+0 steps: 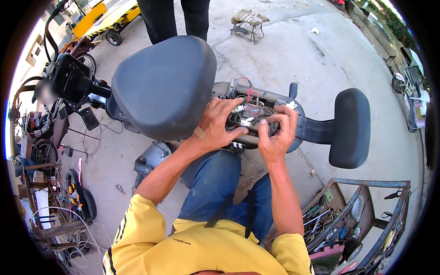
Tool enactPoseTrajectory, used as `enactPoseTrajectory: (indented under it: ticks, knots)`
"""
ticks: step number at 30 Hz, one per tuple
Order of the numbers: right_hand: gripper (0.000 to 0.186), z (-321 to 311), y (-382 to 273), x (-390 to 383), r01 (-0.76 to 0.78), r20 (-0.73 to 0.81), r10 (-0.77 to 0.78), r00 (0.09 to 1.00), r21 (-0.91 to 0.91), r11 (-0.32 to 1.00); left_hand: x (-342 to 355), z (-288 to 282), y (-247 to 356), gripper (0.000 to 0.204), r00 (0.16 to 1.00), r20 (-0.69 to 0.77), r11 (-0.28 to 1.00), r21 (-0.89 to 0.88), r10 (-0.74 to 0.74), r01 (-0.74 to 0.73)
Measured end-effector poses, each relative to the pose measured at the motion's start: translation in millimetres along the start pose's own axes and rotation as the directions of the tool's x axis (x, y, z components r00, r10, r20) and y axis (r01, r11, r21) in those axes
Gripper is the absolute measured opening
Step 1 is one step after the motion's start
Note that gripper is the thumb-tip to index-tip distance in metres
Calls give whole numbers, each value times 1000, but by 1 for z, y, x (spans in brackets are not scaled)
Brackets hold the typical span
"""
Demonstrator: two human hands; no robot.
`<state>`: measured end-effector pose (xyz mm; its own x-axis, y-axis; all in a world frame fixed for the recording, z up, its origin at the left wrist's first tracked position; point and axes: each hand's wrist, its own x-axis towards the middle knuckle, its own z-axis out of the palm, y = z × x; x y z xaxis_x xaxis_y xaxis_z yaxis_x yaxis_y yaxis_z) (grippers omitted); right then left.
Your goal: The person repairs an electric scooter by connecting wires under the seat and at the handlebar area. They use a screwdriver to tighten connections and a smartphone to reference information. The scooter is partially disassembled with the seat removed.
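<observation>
Outdoor yard, cracked grey concrete floor [293,50]. Scooter with raised, smooth matte seat [162,87] and padded backrest [350,128]. Open compartment: tangled red, white, black wires [247,112]. My left hand [220,126] rests fingers spread on its rim; my right hand [277,133] pinches a connector. Rusty metal tool tray [362,215] lower right.

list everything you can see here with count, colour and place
seat: 1, dark grey, raised, centre left
backrest pad: 1, dark grey, right
wire bundle: 1, red, white and black, in the open compartment under the hands
handlebar unit: 1, black, upper left
stool: 1, metal with padded top, top centre
tool rack: 1, rusty metal, lower right, holding hand tools
bystander's legs: 2, black trousers, top
left hand: 1, on the wiring
right hand: 1, pinching at the wiring
</observation>
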<state>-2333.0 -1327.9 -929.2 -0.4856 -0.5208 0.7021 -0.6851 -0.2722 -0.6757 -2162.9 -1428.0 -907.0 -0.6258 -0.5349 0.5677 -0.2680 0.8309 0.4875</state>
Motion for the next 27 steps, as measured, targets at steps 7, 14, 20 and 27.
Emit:
enactPoseTrajectory:
  ticks: [7,14,20,27]
  knots:
    - [20,-1,8,-9,37,-154,-16,988,129,991,-6,19,-20,40,990,-138,999,41,21,-15]
    - [28,5,14,-8,-35,-260,106,960,263,964,-12,18,-18,24,985,-162,998,-20,61,-65]
    - [25,10,-3,3,-98,-115,98,988,6,995,-16,5,-20,34,964,-80,966,-17,255,-258]
    - [25,23,2,42,122,346,-12,938,-298,947,-24,14,-25,26,969,-179,977,-100,169,-189]
